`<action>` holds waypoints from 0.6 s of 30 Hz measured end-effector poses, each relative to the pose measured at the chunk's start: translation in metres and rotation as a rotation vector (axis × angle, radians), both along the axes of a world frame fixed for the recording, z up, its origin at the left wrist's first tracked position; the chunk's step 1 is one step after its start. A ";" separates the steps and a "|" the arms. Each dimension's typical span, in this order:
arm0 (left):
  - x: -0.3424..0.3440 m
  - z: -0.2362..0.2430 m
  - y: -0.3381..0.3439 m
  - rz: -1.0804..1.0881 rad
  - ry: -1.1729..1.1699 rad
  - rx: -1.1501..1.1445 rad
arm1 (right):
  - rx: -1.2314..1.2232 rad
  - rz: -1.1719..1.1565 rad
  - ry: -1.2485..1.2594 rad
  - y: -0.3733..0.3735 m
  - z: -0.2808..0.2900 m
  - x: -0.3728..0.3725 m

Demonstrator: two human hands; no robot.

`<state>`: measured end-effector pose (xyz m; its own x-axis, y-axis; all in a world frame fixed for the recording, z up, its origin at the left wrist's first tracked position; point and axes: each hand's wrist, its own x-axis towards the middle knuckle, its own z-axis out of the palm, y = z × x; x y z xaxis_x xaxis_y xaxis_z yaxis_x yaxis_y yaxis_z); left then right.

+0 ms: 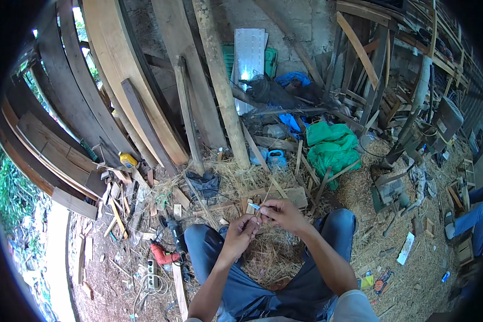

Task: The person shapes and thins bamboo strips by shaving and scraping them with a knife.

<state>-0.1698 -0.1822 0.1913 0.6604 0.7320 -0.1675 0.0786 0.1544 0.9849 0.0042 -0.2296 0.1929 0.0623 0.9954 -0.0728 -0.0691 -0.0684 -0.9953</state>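
Observation:
Both hands meet in front of me, above my spread knees. My right hand point(285, 214) is closed, and a small knife point(254, 206) sticks out at its fingertips, its pale bluish blade pointing to the left. Close beside it, my left hand point(242, 232) pinches a thin, light-brown strip point(260, 216) that looks like straw or split wood. The fingertips of the two hands almost touch. The knife's handle is hidden by my right fingers. Straw and shavings point(273, 257) cover the ground between my legs.
Left of my knees lie a red power drill point(163, 254), a dark angle grinder point(174, 233) and a white power strip point(153, 275). Boards point(129, 80) and a pole point(220, 80) lean ahead. A green sack point(330, 147) lies ahead right; a bench vise point(390, 190) stands right. Another person's leg point(469, 217) shows far right.

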 end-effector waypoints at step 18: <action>-0.006 0.013 -0.019 0.126 0.242 0.641 | -0.155 -0.005 0.191 0.005 -0.002 0.021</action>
